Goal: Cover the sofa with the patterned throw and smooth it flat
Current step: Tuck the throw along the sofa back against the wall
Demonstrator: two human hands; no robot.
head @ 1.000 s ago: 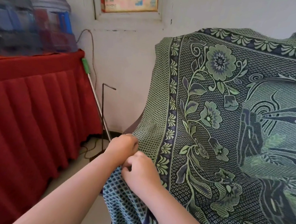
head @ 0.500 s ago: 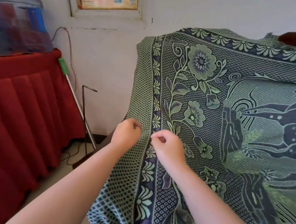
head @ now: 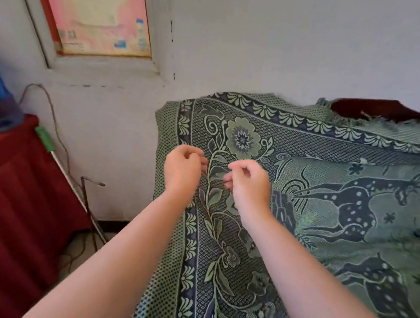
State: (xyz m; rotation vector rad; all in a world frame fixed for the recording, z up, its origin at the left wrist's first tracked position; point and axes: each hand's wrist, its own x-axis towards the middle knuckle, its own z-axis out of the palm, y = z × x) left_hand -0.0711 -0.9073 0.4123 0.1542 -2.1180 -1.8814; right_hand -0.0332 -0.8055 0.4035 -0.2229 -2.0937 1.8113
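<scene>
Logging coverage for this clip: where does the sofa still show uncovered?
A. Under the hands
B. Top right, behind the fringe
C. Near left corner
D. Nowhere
B: dark red sofa shows at the top right behind the fringed edge of the throw.

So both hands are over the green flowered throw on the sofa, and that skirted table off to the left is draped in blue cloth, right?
Not quite. In the head view the table skirt is dark red, not blue. The rest holds: the left hand and right hand are over the green flowered throw.
</scene>
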